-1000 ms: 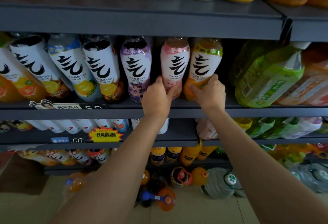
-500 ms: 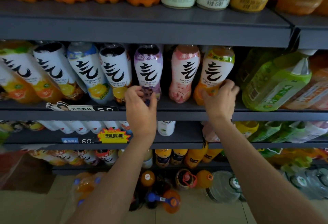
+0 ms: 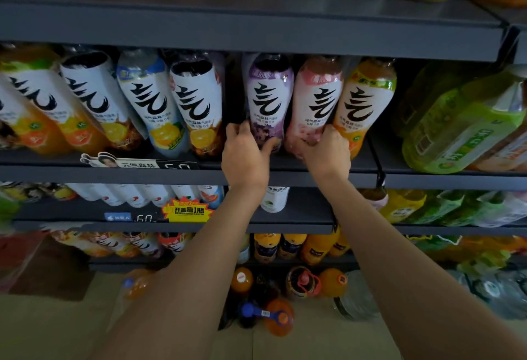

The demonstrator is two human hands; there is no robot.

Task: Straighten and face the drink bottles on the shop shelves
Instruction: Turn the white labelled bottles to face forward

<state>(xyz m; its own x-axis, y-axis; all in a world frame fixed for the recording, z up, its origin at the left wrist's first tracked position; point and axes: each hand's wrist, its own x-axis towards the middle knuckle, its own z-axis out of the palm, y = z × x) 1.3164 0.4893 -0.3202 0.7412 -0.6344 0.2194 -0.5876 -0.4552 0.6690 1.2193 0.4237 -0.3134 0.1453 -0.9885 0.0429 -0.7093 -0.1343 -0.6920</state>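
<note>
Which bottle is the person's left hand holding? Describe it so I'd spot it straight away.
Find the dark grey shelf where both hands reach. Along its row of bottles with a big black brush character, the left hand grips the purple bottle low down. It is the only purple one, with a dark gap to its left and a pink bottle to its right.

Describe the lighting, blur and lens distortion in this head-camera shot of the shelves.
Head view: dim, flat light, deep shadow behind the bottles; wide-angle bend fans the outer bottles outward and bows the shelf edge; centre labels such as the purple bottle fairly sharp, corners and the floor bottles smeared soft.
</note>
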